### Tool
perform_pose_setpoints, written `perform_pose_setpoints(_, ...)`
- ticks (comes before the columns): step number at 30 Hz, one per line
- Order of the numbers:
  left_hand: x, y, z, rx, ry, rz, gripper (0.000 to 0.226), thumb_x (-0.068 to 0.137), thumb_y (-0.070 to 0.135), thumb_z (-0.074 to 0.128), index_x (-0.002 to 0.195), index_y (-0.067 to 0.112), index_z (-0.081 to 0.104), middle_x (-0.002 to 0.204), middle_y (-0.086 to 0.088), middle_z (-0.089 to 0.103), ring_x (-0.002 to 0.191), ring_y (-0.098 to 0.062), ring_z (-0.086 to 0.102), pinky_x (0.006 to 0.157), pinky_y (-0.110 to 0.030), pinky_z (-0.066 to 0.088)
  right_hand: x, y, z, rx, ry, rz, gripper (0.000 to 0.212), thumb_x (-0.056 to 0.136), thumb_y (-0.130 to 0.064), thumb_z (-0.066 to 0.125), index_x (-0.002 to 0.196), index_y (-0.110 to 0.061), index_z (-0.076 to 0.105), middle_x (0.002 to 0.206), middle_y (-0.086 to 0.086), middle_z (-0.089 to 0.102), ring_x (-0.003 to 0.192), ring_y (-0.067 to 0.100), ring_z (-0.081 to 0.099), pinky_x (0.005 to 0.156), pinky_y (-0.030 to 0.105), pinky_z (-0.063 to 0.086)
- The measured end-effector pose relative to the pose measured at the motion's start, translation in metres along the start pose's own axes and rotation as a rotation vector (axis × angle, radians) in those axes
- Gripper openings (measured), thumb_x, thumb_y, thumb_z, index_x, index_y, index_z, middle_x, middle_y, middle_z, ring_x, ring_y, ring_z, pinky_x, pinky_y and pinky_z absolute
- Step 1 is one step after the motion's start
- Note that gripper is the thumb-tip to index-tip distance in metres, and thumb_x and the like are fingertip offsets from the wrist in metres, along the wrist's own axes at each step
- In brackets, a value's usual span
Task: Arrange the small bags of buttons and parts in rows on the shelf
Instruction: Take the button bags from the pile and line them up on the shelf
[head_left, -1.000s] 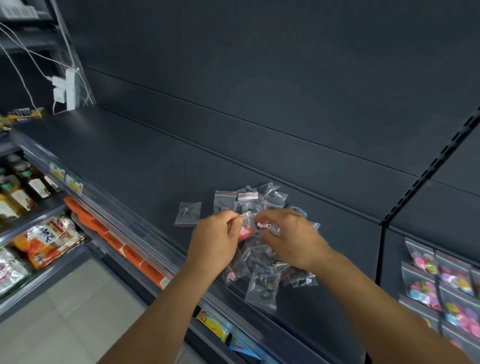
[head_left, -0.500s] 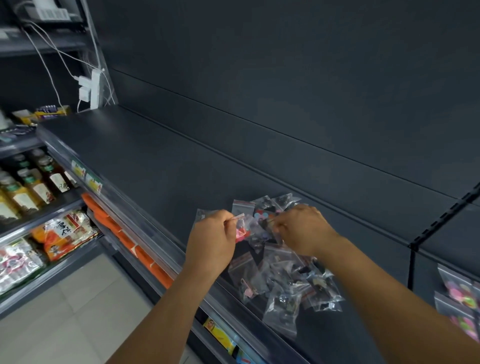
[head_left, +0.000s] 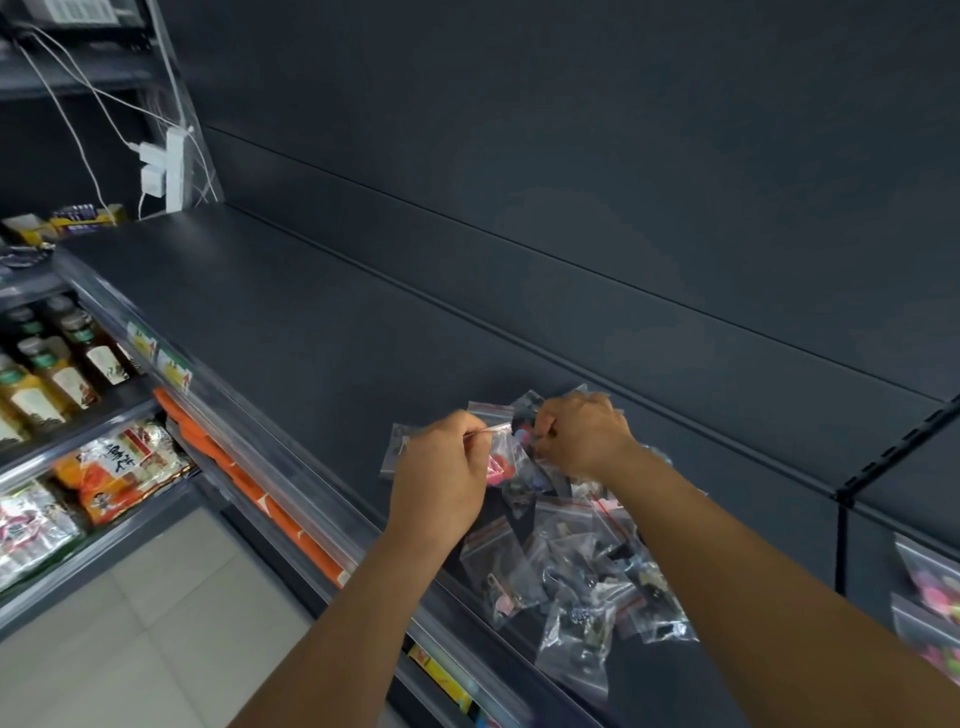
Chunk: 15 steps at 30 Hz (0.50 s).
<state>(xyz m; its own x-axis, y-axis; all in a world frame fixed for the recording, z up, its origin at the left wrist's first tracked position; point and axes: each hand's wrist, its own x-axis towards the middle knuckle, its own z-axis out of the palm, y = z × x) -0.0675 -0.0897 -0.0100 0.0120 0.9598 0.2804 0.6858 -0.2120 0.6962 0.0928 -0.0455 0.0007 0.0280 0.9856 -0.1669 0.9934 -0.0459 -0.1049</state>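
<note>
Shifted since half a second ago: both hands sit slightly farther back on the shelf (head_left: 322, 332), and the view has swung a little leftward. Pinched at its sealed top edge between thumb and forefinger of the left hand (head_left: 441, 467): one small clear bag with pink contents (head_left: 500, 462), raised just above the pile. Curled over the far side of the heap: right hand (head_left: 584, 434), fingers bent around bag material; exactly which bag is gripped cannot be told, since the fingertips are hidden.

Location of task items: loose pile of small zip bags (head_left: 576, 566) lying on the dark shelf, directly under and in front of both hands, reaching to the shelf's front lip. Contents mostly dark parts, with red seal strips visible on several bags. One separate clear bag (head_left: 392, 452) lying flat just left of the left hand, partly hidden behind it.

At far right, on the neighbouring shelf section: bags of coloured buttons (head_left: 935, 592), blurred. At left, lower shelves: bottles (head_left: 57, 364) and orange snack packets (head_left: 117, 470). At upper left: white power strip (head_left: 174, 169) with cables. Along the shelf's front edge: price labels (head_left: 158, 356).
</note>
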Motion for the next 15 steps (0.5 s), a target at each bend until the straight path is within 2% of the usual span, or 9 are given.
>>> perform_pose_setpoints(4,0.001,0.000,0.000,-0.042,-0.008,-0.019,0.016,0.094,0.023,0.054,0.083,0.018,0.064,0.063,0.008,0.060,0.053,-0.005,0.055,0.049,-0.015,0.040,-0.003,-0.001,0.001,0.036,0.036,-0.008,0.030,0.090,-0.044,0.054,0.106,-0.019,0.060,0.114,0.007,0.061,0.118,0.027,0.046,0.098,0.036,0.037)
perform_pose_setpoints(6,0.002,0.000,-0.002,-0.056,-0.013,-0.023,0.020,0.095,0.026,0.052,0.080,0.017,0.062,0.058,0.010,0.056,0.048,-0.005,0.051,0.048,-0.014,0.038,-0.003,0.000,0.003,0.140,0.111,0.012,0.019,0.089,-0.038,0.057,0.099,-0.022,0.060,0.106,0.005,0.065,0.111,0.025,0.052,0.096,0.034,0.040)
perform_pose_setpoints(7,0.003,0.000,-0.004,-0.063,-0.010,-0.022,0.022,0.096,0.026,0.051,0.078,0.018,0.061,0.056,0.010,0.054,0.048,-0.005,0.050,0.047,-0.014,0.037,-0.003,0.001,0.004,0.232,0.142,0.035,0.012,0.088,-0.031,0.057,0.097,-0.024,0.060,0.102,0.003,0.067,0.108,0.024,0.055,0.093,0.033,0.044)
perform_pose_setpoints(9,0.006,0.001,-0.007,-0.092,0.005,-0.014,0.026,0.096,0.025,0.050,0.072,0.018,0.057,0.054,0.010,0.051,0.046,-0.005,0.047,0.049,-0.016,0.038,-0.005,0.004,0.001,0.442,0.151,0.085,0.018,0.088,-0.018,0.053,0.101,-0.026,0.062,0.094,0.001,0.068,0.094,0.020,0.060,0.079,0.030,0.049)
perform_pose_setpoints(11,0.009,0.003,-0.009,-0.126,0.017,-0.019,0.029,0.096,0.025,0.049,0.069,0.016,0.054,0.052,0.009,0.049,0.045,-0.007,0.044,0.047,-0.017,0.036,-0.012,0.007,-0.003,0.713,0.136,0.105,0.016,0.088,-0.015,0.056,0.097,-0.022,0.067,0.082,-0.003,0.066,0.075,0.013,0.059,0.065,0.026,0.048)
perform_pose_setpoints(13,0.012,0.007,-0.010,-0.149,0.023,-0.026,0.031,0.096,0.026,0.049,0.067,0.016,0.052,0.051,0.008,0.048,0.045,-0.007,0.043,0.047,-0.017,0.033,-0.022,0.008,-0.012,0.965,0.151,0.107,0.004,0.085,-0.017,0.066,0.086,-0.020,0.069,0.072,-0.004,0.064,0.061,0.006,0.055,0.059,0.022,0.047)
perform_pose_setpoints(15,0.015,0.011,-0.010,-0.185,0.013,-0.030,0.029,0.096,0.025,0.049,0.069,0.016,0.054,0.056,0.007,0.053,0.051,-0.008,0.048,0.048,-0.018,0.033,-0.031,0.010,-0.020,1.113,0.182,0.096,0.004,0.084,-0.013,0.068,0.082,-0.015,0.065,0.067,-0.005,0.059,0.047,0.000,0.048,0.048,0.016,0.042)
